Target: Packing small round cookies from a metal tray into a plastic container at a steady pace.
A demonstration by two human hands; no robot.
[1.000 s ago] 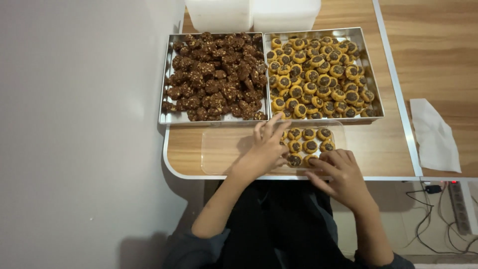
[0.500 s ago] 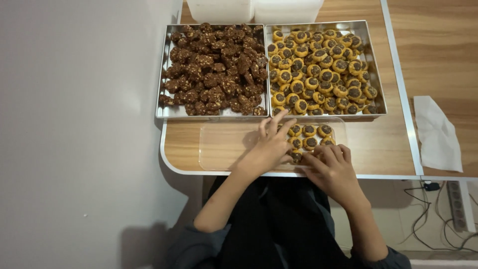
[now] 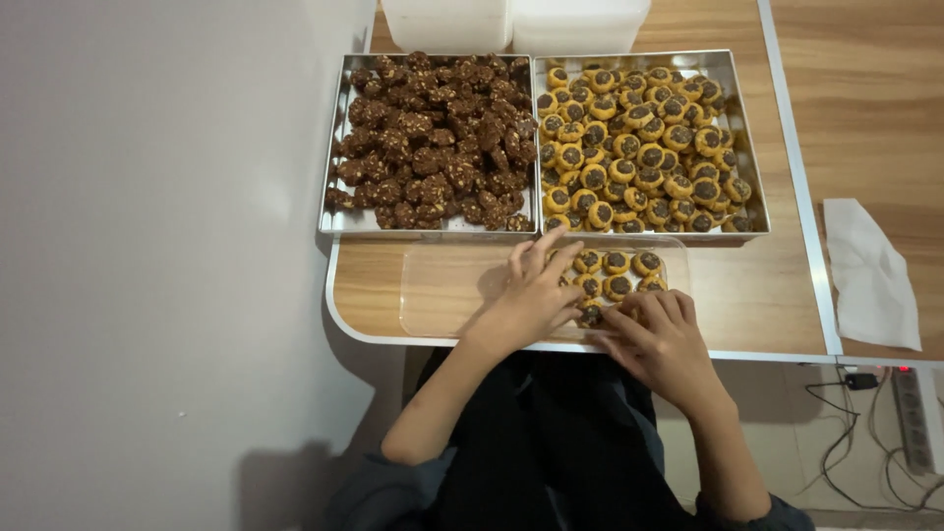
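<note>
Compared with the frame half a second earlier: left hand (image 3: 531,295) shifted slightly left; little else changed.

Wooden table (image 3: 767,285) under all items. Far left: metal tray (image 3: 334,211) of dark chocolate cookies (image 3: 438,138). Far right: second metal tray (image 3: 752,147) of yellow chocolate-centred cookies (image 3: 639,138). Far edge: white containers (image 3: 511,20). Right: white cloth (image 3: 870,275). Near edge: clear plastic box (image 3: 442,290), a few yellow cookies in box (image 3: 615,275) at its right end.

Left hand: fingers spread wide, flat over the box cookies, nothing clasped. Right hand (image 3: 659,339): fingers loosely curled, tips touching one box cookie (image 3: 590,315); firm grasp not determinable.
</note>
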